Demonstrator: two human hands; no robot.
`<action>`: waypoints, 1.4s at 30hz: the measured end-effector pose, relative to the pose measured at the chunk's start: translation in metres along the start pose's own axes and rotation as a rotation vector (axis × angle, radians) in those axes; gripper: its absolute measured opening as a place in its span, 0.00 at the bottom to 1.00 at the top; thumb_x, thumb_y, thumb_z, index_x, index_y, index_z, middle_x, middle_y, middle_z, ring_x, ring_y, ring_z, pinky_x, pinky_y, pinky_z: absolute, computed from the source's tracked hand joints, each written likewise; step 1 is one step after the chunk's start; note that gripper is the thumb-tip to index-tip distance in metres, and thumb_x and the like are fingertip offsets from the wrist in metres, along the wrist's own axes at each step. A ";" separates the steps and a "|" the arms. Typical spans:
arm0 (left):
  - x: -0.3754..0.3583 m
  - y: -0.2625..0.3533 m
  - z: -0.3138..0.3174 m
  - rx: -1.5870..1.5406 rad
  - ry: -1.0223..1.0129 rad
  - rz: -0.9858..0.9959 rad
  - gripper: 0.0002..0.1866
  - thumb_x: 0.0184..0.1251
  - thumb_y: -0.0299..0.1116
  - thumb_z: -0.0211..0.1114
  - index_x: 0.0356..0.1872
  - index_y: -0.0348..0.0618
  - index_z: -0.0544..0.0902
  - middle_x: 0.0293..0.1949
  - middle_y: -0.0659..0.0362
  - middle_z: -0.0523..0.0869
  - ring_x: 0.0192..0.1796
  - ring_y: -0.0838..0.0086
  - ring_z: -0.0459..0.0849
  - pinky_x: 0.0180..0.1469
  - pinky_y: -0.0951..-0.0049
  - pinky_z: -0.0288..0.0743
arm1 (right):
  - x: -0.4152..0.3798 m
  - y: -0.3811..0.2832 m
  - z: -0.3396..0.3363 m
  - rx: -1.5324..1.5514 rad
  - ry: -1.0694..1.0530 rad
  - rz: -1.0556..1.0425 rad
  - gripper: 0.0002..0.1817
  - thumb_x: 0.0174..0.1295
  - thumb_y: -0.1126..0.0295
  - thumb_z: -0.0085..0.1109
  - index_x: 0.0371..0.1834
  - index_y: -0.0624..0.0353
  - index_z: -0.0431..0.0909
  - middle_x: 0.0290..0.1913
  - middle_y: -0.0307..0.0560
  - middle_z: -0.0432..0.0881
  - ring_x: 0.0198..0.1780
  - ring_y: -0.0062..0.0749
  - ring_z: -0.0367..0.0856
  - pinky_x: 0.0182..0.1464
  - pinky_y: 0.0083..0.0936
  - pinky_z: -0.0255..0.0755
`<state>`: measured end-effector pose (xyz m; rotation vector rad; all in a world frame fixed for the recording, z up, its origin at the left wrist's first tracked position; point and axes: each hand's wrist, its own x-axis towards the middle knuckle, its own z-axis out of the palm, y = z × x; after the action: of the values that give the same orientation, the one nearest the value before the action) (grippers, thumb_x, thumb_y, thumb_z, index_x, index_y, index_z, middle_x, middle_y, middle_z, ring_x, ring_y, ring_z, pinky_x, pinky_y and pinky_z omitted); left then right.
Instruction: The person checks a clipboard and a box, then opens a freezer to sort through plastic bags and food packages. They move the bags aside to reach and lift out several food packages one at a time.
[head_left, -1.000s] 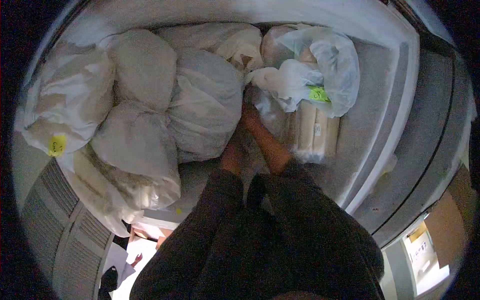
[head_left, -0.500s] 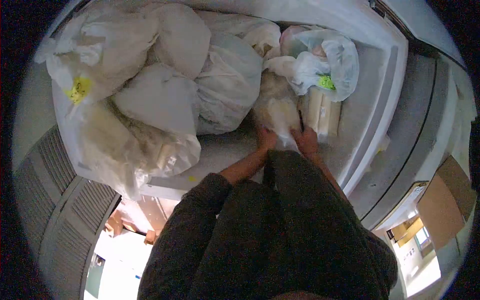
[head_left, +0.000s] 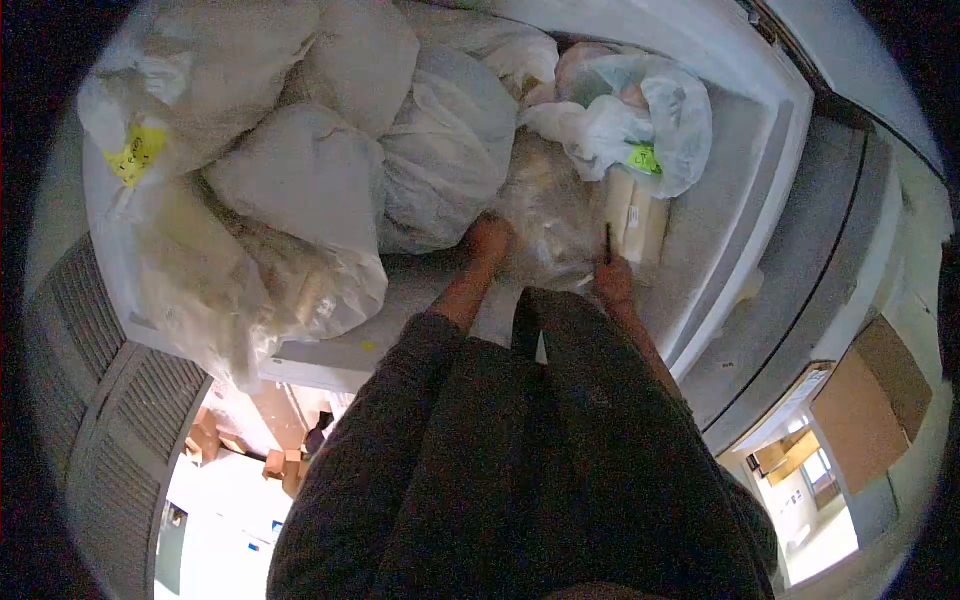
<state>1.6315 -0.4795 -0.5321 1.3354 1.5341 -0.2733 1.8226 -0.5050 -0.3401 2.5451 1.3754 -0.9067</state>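
Note:
A clear plastic bag [head_left: 548, 215] with tan contents lies in the white bin-like chest, between my hands. My left hand [head_left: 489, 240] is at its left side, against the lower edge of a full white plastic bag [head_left: 450, 150]; its fingertips are hidden between the two. My right hand [head_left: 613, 280] is closed at the clear bag's lower right, with a thin dark pen-like stick [head_left: 607, 243] standing up out of it. Just beyond that hand lies a pale wrapped package [head_left: 637, 215] with a small white label.
More stuffed white bags [head_left: 300, 180] fill the left of the chest, one with a yellow tag [head_left: 136, 154]. A translucent bag [head_left: 680, 130] with a green tag [head_left: 643, 158] sits at the back right. The chest's raised right rim [head_left: 745, 265] runs alongside. Louvred panels [head_left: 130, 430] stand at left.
My left hand has moved left from the clear bag's near end to its left side. The clear bag looks spread wider, and my right hand is slightly lower relative to the package.

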 end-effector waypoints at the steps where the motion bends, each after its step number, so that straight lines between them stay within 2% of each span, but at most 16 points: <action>1: 0.001 -0.010 0.005 0.318 -0.047 0.088 0.21 0.58 0.43 0.46 0.42 0.36 0.72 0.42 0.48 0.74 0.45 0.59 0.72 0.48 0.65 0.64 | 0.003 0.007 0.006 0.001 -0.005 0.004 0.21 0.52 0.55 0.48 0.38 0.64 0.72 0.25 0.58 0.75 0.28 0.47 0.74 0.33 0.36 0.67; 3: -0.007 -0.015 0.001 0.182 -0.031 -0.018 0.21 0.58 0.44 0.45 0.42 0.35 0.72 0.42 0.48 0.74 0.44 0.59 0.72 0.46 0.65 0.64 | 0.021 0.022 0.015 0.753 0.033 0.165 0.19 0.52 0.58 0.48 0.30 0.67 0.74 0.17 0.49 0.73 0.19 0.37 0.71 0.25 0.32 0.66; 5: -0.020 -0.015 -0.006 -0.098 0.004 -0.215 0.23 0.59 0.45 0.44 0.42 0.33 0.71 0.42 0.48 0.74 0.43 0.60 0.72 0.43 0.64 0.65 | 0.041 0.041 0.033 0.521 0.141 0.327 0.17 0.52 0.61 0.47 0.19 0.65 0.74 0.16 0.43 0.71 0.16 0.30 0.67 0.18 0.27 0.62; 8: -0.099 0.043 -0.083 -0.686 -0.021 -0.357 0.24 0.59 0.47 0.42 0.42 0.32 0.70 0.39 0.49 0.74 0.39 0.62 0.72 0.38 0.64 0.66 | 0.042 0.004 -0.033 0.672 -0.006 0.283 0.14 0.51 0.62 0.46 0.18 0.62 0.72 0.15 0.44 0.70 0.15 0.28 0.67 0.15 0.25 0.59; 9: -0.126 0.066 -0.116 -0.835 -0.044 -0.393 0.25 0.59 0.48 0.41 0.42 0.32 0.70 0.39 0.49 0.74 0.37 0.63 0.72 0.37 0.64 0.66 | 0.041 -0.018 -0.055 0.904 0.035 0.465 0.12 0.49 0.62 0.47 0.18 0.60 0.71 0.14 0.43 0.70 0.14 0.27 0.66 0.14 0.24 0.58; 10: -0.149 0.088 -0.149 -0.926 -0.060 -0.421 0.25 0.60 0.48 0.40 0.42 0.32 0.70 0.38 0.50 0.74 0.36 0.64 0.72 0.35 0.64 0.66 | 0.041 -0.030 -0.066 1.136 0.079 0.649 0.11 0.48 0.63 0.48 0.19 0.59 0.70 0.14 0.42 0.70 0.13 0.27 0.65 0.13 0.23 0.58; 14: -0.190 0.116 -0.218 -0.948 0.017 -0.394 0.25 0.59 0.48 0.40 0.41 0.34 0.70 0.34 0.51 0.73 0.33 0.67 0.70 0.34 0.66 0.66 | 0.074 -0.012 -0.065 1.246 -0.148 0.527 0.08 0.48 0.65 0.49 0.24 0.58 0.70 0.15 0.41 0.69 0.11 0.28 0.64 0.13 0.23 0.60; 17: -0.198 0.118 -0.268 -0.412 0.402 0.395 0.20 0.60 0.44 0.43 0.42 0.37 0.71 0.33 0.51 0.74 0.32 0.68 0.71 0.34 0.70 0.66 | 0.098 -0.011 -0.051 1.566 -0.271 0.601 0.05 0.49 0.68 0.49 0.27 0.55 0.71 0.16 0.38 0.70 0.11 0.26 0.63 0.15 0.20 0.63; 20: -0.156 0.128 -0.323 -0.378 0.718 0.466 0.16 0.60 0.39 0.44 0.44 0.43 0.72 0.35 0.50 0.77 0.33 0.67 0.75 0.36 0.71 0.67 | 0.091 -0.059 -0.104 1.772 -0.460 0.377 0.07 0.51 0.68 0.47 0.32 0.55 0.72 0.18 0.38 0.72 0.15 0.25 0.67 0.19 0.20 0.66; 26: -0.134 0.138 -0.407 0.071 0.824 0.560 0.15 0.59 0.39 0.44 0.36 0.44 0.77 0.32 0.50 0.79 0.37 0.60 0.76 0.42 0.64 0.66 | 0.116 -0.152 -0.166 0.885 -0.005 -0.123 0.10 0.52 0.64 0.48 0.30 0.58 0.74 0.20 0.39 0.75 0.20 0.23 0.70 0.20 0.20 0.64; 28: -0.124 0.129 -0.408 0.222 0.751 0.373 0.16 0.59 0.39 0.43 0.33 0.41 0.77 0.31 0.49 0.78 0.36 0.58 0.76 0.42 0.65 0.67 | 0.148 -0.151 -0.137 0.550 0.265 -0.394 0.14 0.52 0.61 0.48 0.28 0.62 0.74 0.21 0.40 0.76 0.22 0.24 0.72 0.22 0.22 0.64; 32: -0.036 0.082 -0.398 0.183 0.773 0.424 0.15 0.56 0.37 0.44 0.34 0.39 0.76 0.33 0.50 0.78 0.36 0.58 0.76 0.42 0.62 0.67 | 0.170 -0.162 -0.128 0.775 0.306 -0.266 0.18 0.52 0.55 0.43 0.27 0.60 0.76 0.29 0.56 0.76 0.34 0.49 0.74 0.36 0.38 0.68; 34: -0.046 0.104 -0.397 0.847 0.783 0.436 0.14 0.53 0.35 0.47 0.37 0.39 0.74 0.37 0.49 0.76 0.40 0.57 0.74 0.44 0.61 0.66 | 0.162 -0.165 -0.134 0.472 0.314 -0.081 0.19 0.52 0.56 0.41 0.28 0.60 0.75 0.29 0.58 0.76 0.34 0.50 0.74 0.37 0.37 0.68; 37: -0.008 0.112 -0.378 0.562 1.064 0.584 0.15 0.51 0.34 0.49 0.40 0.41 0.73 0.42 0.51 0.73 0.46 0.59 0.70 0.49 0.63 0.63 | 0.153 -0.154 -0.134 0.566 0.362 -0.103 0.18 0.53 0.56 0.41 0.29 0.58 0.76 0.29 0.57 0.76 0.34 0.50 0.74 0.38 0.37 0.67; 39: -0.072 0.173 -0.363 0.322 1.238 0.839 0.16 0.49 0.32 0.52 0.42 0.44 0.72 0.48 0.53 0.69 0.51 0.61 0.65 0.53 0.62 0.58 | 0.153 -0.150 -0.124 0.587 0.323 -0.089 0.16 0.52 0.58 0.42 0.31 0.57 0.76 0.30 0.56 0.76 0.34 0.50 0.74 0.38 0.37 0.67; 42: -0.092 0.197 -0.338 0.434 1.145 0.947 0.16 0.47 0.36 0.56 0.41 0.50 0.74 0.53 0.55 0.64 0.56 0.61 0.60 0.57 0.54 0.50 | 0.142 -0.144 -0.121 0.643 0.395 -0.196 0.12 0.49 0.64 0.45 0.33 0.53 0.75 0.33 0.53 0.76 0.36 0.48 0.74 0.38 0.36 0.67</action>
<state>1.5994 -0.2199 -0.2263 2.6474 1.4797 0.9627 1.8214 -0.2742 -0.2936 3.2532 1.6767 -1.0560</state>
